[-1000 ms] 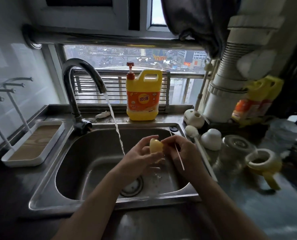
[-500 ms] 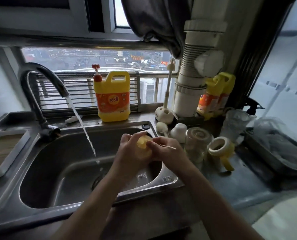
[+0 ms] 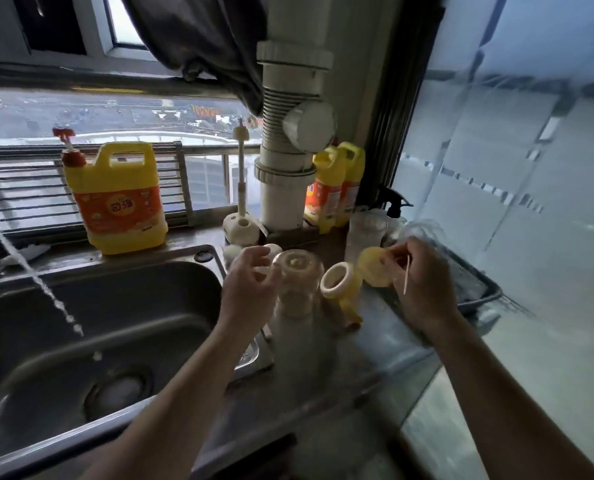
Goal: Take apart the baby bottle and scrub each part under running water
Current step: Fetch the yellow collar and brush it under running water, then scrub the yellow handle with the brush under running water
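So a second ago both hands were over the sink (image 3: 132, 306), working on the yellow nipple (image 3: 375, 270) together. Now they've swung right, over the counter (image 3: 385, 341). The right hand (image 3: 423, 282) alone pinches the nipple, just beside the collar (image 3: 340, 282), with a thin stick (image 3: 406, 277) tucked in its fingers too. The left hand (image 3: 247, 289) has let go, fingers loosely curled on nothing, close to the upturned bottle (image 3: 299, 282). Water (image 3: 42, 287) still runs behind them. Looks like the nipple's done and getting parked, and the left hand's going for the next part.
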